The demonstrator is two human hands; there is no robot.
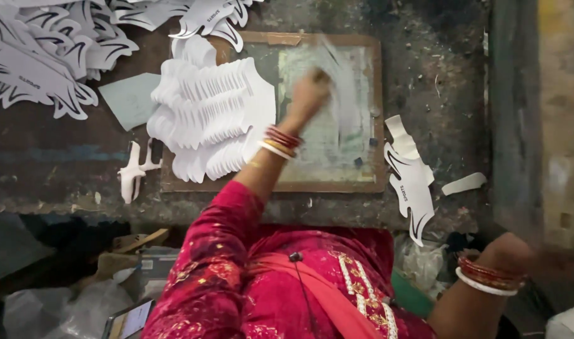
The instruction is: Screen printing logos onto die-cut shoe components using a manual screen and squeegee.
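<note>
My left hand (pixel 310 93) reaches over a wood-framed printing screen (pixel 377 113) on the dark worktable. Its fingers are closed on a pale flat piece (pixel 341 88) that is smeared by motion, so its shape is unclear. Just left of the hand, a fanned stack of white cut pieces (pixel 212 119) lies across the frame's left half. My right hand (pixel 533 252) is low at the right, past the table's edge. It is blurred, and I cannot tell if it holds anything. Both wrists wear red and white bangles.
Two white pieces with black printed marks (pixel 414 185) lie right of the frame, with a small white scrap (pixel 464 183) beside them. A big pile of printed pieces (pixel 45 56) fills the upper left. A small white cutout (pixel 134 171) lies near the frame's left corner. Bags and clutter (pixel 80 301) sit under the table.
</note>
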